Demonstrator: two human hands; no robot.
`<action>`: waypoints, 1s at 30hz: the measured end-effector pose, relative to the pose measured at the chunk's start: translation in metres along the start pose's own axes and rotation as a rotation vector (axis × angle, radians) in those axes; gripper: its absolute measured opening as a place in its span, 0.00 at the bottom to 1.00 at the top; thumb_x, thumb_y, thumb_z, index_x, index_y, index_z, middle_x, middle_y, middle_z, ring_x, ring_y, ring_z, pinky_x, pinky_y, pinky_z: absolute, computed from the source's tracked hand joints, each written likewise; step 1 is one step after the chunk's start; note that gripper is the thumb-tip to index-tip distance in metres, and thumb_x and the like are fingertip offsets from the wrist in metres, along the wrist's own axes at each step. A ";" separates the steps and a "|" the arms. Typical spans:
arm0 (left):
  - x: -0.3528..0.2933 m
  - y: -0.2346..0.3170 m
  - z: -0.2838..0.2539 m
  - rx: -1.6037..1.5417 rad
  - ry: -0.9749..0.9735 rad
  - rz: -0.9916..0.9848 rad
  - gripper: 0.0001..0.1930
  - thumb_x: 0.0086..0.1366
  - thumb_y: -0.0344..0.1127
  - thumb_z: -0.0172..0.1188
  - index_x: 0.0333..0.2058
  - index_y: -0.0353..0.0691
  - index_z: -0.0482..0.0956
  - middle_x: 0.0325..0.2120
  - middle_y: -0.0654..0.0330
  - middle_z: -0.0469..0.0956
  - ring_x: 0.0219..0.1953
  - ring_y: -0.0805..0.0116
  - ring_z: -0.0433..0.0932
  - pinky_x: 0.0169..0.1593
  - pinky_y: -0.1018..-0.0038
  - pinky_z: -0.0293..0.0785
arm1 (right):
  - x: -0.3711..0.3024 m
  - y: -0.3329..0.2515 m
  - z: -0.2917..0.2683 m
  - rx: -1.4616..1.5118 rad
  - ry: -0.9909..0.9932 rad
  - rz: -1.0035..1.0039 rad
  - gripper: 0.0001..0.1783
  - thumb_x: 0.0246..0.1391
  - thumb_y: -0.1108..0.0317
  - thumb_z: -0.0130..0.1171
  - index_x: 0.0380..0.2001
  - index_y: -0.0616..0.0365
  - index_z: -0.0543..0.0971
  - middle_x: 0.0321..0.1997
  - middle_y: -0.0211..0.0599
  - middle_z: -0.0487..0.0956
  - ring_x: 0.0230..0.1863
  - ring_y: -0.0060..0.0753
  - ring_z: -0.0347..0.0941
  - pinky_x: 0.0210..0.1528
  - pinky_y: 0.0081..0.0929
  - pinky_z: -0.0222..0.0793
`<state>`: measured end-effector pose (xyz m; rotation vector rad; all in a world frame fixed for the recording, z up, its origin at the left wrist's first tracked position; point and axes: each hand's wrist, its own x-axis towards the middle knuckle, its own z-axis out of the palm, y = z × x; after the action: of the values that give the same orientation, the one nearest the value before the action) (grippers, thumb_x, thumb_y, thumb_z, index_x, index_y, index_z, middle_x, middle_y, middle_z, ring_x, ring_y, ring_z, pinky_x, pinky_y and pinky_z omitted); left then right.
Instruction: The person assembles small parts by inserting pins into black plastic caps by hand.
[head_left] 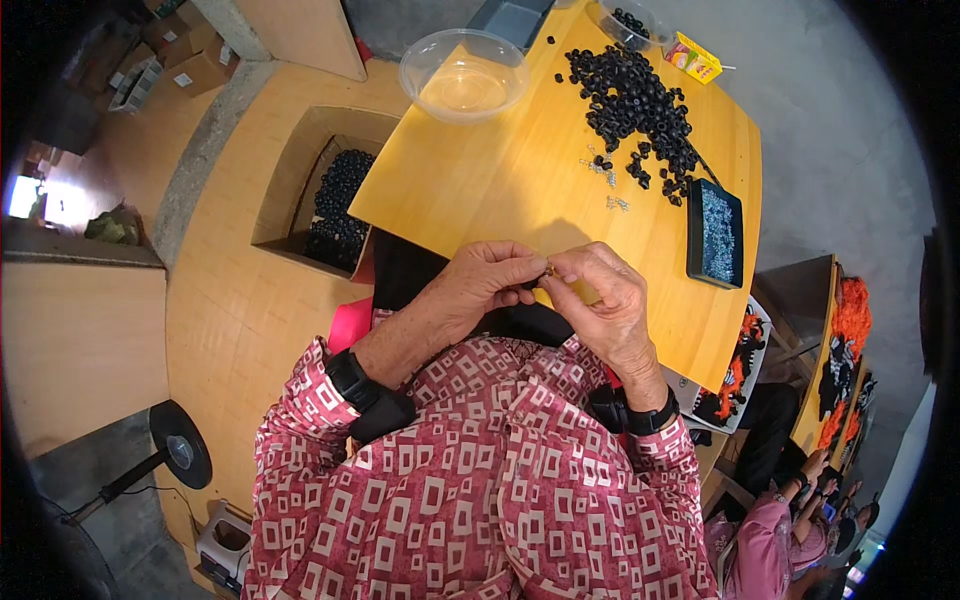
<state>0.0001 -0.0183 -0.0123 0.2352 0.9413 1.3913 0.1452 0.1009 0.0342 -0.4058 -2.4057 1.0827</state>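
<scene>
My left hand [488, 282] and my right hand [606, 304] meet over the table's near edge, fingertips touching. Between the left thumb and fingers is a small dark piece [546, 271], mostly covered. The right hand pinches at the same spot; what its fingers hold is too small to make out. Beyond them, a loose heap of small black knob-like plastic parts [635, 100] lies on the yellow wooden table [450, 190]. A few tiny silvery metal pieces [617, 203] are scattered beside the heap. To the right, a black tray [693, 240] holds many more.
A clear plastic bowl [465, 112] stands at the table's far left, near a grey bin [512, 20]. A yellow box [692, 58] lies at the far edge. On the floor, a carton [285, 190] contains black parts. Other people [765, 550] sit at lower right.
</scene>
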 end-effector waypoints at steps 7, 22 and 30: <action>-0.001 -0.001 0.002 -0.002 0.007 -0.015 0.08 0.66 0.37 0.61 0.38 0.39 0.81 0.32 0.66 0.80 0.32 0.80 0.77 0.40 0.84 0.76 | -0.001 0.007 0.005 -0.009 0.034 -0.075 0.09 0.41 0.80 0.66 0.28 0.62 0.76 0.26 0.39 0.75 0.30 0.42 0.73 0.33 0.32 0.69; 0.001 -0.003 0.001 0.009 0.022 -0.026 0.09 0.66 0.38 0.61 0.38 0.38 0.81 0.31 0.65 0.80 0.32 0.79 0.77 0.39 0.83 0.76 | -0.004 0.015 0.006 0.019 0.052 -0.069 0.08 0.41 0.80 0.66 0.25 0.60 0.77 0.24 0.37 0.75 0.28 0.41 0.73 0.31 0.31 0.68; 0.002 -0.002 -0.003 -0.029 -0.038 -0.023 0.09 0.65 0.37 0.61 0.38 0.38 0.80 0.32 0.65 0.80 0.31 0.79 0.77 0.38 0.83 0.76 | -0.005 0.011 0.004 -0.178 0.059 -0.240 0.11 0.40 0.77 0.68 0.31 0.61 0.80 0.29 0.38 0.77 0.31 0.41 0.74 0.35 0.32 0.69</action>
<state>-0.0008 -0.0185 -0.0163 0.2274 0.8889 1.3741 0.1484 0.1030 0.0225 -0.1963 -2.4315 0.7458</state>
